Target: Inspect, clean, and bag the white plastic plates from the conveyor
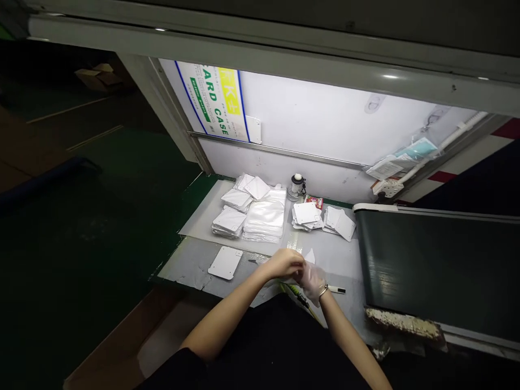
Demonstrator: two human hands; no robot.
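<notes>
My left hand (pixel 286 263) is bare and bent inward. Its fingers are closed, and their tips meet my right hand (pixel 313 280) in front of my body. A thin clear glove covers my right hand, which has curled fingers. Just beyond it pokes up a white pointed corner (pixel 310 256); the rest of that piece is hidden. What the fingers pinch cannot be made out. To the left lies a single flat white plate (pixel 226 262) with rounded corners and small holes. Beneath my hands is a yellow-green cord (pixel 296 294), and a white pen-like tool (pixel 337 290) lies beside my right wrist.
Stacked white plates (pixel 228 222) stand by a pile of clear plastic bags (pixel 265 219). More plates (pixel 306 214) lie at the back right, near a small bottle (pixel 297 186). A dark conveyor belt (pixel 439 265) borders the right side. A white panel (pixel 309 119) rises behind.
</notes>
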